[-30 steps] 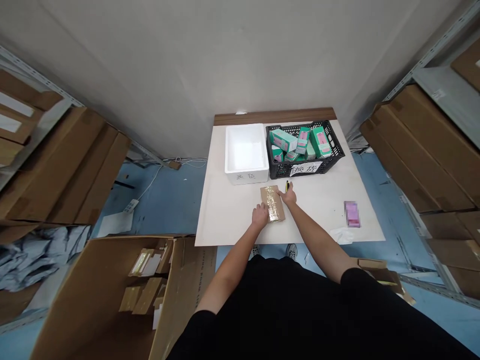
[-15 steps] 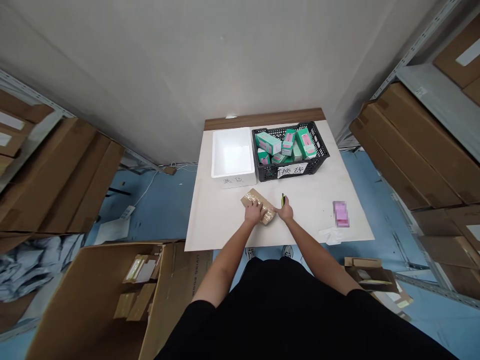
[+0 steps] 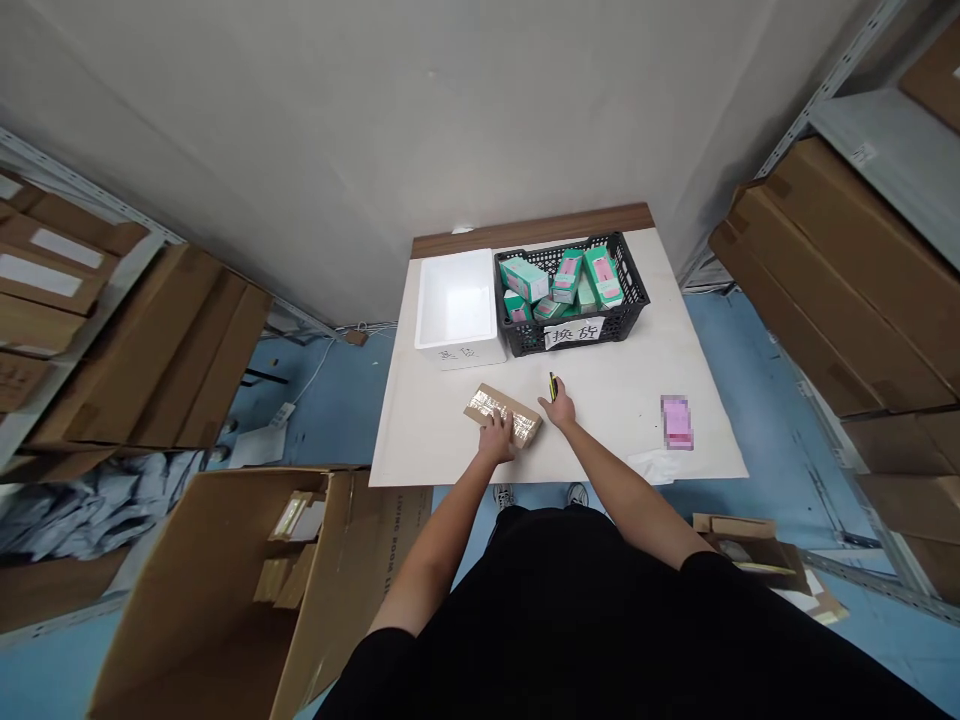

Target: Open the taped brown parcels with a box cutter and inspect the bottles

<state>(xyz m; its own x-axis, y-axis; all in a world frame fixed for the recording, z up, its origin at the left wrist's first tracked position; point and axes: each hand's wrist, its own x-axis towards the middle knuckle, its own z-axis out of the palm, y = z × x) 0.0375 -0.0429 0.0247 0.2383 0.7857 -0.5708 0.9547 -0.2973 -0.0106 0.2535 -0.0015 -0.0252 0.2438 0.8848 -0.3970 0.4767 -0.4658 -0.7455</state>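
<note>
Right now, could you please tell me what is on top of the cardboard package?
The left hand rests on the cardboard package, and shiny tape runs along its upper face. The surface beneath the hand and the package's inside are covered from view.

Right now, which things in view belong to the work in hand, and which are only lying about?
Job:
taped parcel, under left hand
black-yellow tool, in right hand
perhaps white bin, black crate

Seemingly lying about:
pink item
crumpled white sheet

soft even light, glare on parcel (image 3: 523,426), edges seemingly stretched
</note>
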